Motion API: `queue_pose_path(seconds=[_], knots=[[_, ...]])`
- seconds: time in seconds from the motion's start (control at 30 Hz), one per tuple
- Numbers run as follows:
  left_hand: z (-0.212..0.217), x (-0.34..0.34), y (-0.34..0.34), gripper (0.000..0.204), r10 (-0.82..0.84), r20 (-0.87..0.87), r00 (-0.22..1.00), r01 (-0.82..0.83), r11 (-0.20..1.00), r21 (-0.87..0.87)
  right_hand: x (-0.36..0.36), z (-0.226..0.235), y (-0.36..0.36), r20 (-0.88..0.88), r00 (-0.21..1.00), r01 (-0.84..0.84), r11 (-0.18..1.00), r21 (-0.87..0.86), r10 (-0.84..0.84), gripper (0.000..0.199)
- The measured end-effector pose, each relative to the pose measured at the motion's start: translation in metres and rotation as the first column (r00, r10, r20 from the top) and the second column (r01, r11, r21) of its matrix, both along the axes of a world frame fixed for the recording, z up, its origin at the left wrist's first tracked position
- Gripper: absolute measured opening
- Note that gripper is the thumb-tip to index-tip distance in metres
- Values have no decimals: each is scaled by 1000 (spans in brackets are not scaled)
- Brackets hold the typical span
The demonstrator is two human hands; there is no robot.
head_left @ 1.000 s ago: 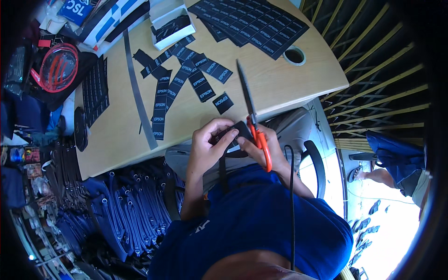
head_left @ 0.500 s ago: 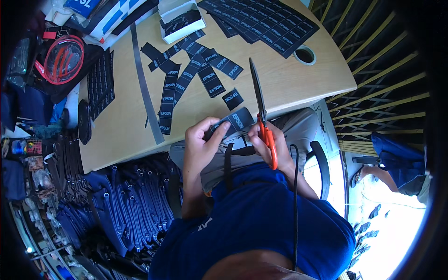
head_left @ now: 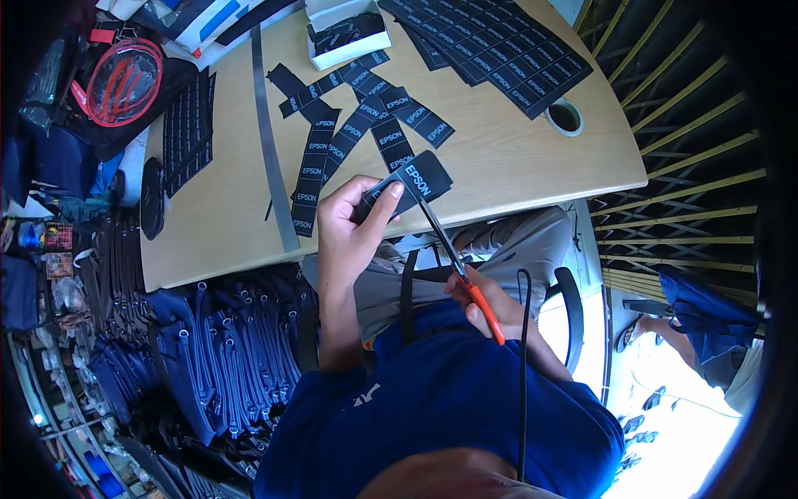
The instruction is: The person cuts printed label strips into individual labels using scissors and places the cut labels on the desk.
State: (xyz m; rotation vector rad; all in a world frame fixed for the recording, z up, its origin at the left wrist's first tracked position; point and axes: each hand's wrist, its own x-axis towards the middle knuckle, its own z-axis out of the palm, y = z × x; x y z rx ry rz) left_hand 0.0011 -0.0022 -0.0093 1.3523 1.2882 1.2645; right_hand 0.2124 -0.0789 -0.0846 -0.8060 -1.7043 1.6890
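My left hand (head_left: 351,226) pinches a black label strip with white lettering (head_left: 409,182) over the near edge of the wooden table (head_left: 507,158). My right hand (head_left: 486,299) grips red-handled scissors (head_left: 455,264) close to my lap, their blades angled up to the lower edge of the strip. Several cut black label strips (head_left: 357,125) lie spread on the table beyond my hands.
A large sheet of uncut black labels (head_left: 490,46) lies at the far right, beside a round cable hole (head_left: 564,116). A white box (head_left: 347,33) holds labels. A grey strap (head_left: 268,141) crosses the table. Blue bags (head_left: 216,358) are piled left of my chair. Another person's legs (head_left: 706,324) show at right.
My left hand has lifted the label strip toward the table edge. My right hand has drawn the scissors down and back toward my lap, the blades now pointing up at the strip.
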Motion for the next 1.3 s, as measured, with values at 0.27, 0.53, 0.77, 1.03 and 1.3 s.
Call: queue_pose_path(seconds=[0.27,0.53,0.77,1.03,1.3], knots=[[-4,9,-5,16,-50,30,998,52,995,-90,-6,9,12,-48,999,-16,998,-59,13,68],[-8,11,-4,16,-56,30,998,58,995,-80,-13,16,16,-59,998,21,983,-184,-32,85],[-10,8,-2,16,-76,-3,997,75,995,-68,-10,12,17,-52,998,33,994,-101,-39,71],[-10,6,-1,15,-85,-14,996,84,995,-58,-10,12,18,8,999,35,999,-8,-35,48],[-8,5,8,16,-111,10,994,112,991,-78,-11,18,19,37,998,63,978,-197,-57,50]])
